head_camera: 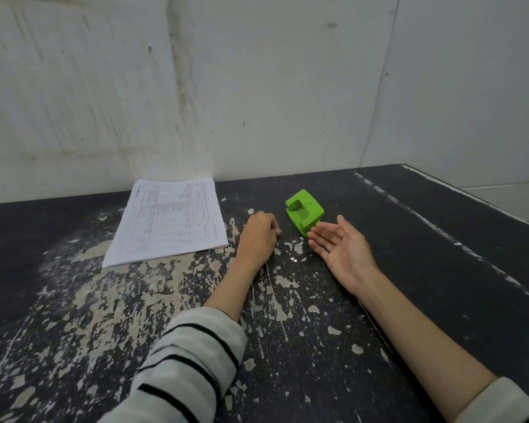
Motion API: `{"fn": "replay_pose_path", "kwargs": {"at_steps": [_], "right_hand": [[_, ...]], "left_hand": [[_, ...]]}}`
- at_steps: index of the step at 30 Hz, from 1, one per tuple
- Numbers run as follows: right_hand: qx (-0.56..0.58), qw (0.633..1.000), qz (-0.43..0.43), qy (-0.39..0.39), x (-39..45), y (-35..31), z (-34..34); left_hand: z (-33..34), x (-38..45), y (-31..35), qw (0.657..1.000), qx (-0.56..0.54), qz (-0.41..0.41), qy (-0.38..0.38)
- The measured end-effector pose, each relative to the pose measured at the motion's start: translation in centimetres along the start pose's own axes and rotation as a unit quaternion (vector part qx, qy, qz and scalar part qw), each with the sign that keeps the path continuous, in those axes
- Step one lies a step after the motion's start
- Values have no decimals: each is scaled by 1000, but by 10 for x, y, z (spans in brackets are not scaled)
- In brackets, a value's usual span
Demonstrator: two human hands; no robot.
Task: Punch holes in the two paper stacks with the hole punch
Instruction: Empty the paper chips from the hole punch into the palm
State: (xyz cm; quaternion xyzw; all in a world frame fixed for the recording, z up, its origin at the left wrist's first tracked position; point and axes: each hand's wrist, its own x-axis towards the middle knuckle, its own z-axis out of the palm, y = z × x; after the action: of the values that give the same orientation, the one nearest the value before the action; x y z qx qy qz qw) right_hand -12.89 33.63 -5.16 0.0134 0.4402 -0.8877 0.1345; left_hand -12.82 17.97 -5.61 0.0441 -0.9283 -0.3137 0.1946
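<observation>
You are looking at one green hole punch (304,211) and what reads as one pile of printed paper (171,219); whether it is two stacks is hard to make out. The punch is sitting on the far middle of the table, the paper lying well to its left. Your right hand (341,248) is lying palm up with fingers straight, fingertips just beside the punch, holding nothing. Your left hand (258,236) is resting knuckles up, its fingers curled under and hidden. The black table (440,270) is showing worn, flaking paint below a scuffed white wall (257,87).
</observation>
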Motion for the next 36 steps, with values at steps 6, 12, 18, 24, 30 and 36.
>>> {"fn": "replay_pose_path", "kwargs": {"at_steps": [6,12,18,24,30,36], "right_hand": [[45,999,15,3,-3,0,3],[145,987,64,-2,-14,-7,2],[194,979,66,-3,-20,-12,0],[194,979,60,5,-19,-16,-1],[241,970,38,-5,-16,-18,-5],[257,966,32,6,-13,-17,-8]], "left_hand": [[-4,-13,24,991,-108,74,-26],[12,-31,60,974,-99,175,-103],[12,-36,71,964,-140,207,-97],[5,-38,79,956,-158,230,-93],[-18,-24,65,967,-130,202,-81],[-27,-21,16,985,-57,96,-134]]}}
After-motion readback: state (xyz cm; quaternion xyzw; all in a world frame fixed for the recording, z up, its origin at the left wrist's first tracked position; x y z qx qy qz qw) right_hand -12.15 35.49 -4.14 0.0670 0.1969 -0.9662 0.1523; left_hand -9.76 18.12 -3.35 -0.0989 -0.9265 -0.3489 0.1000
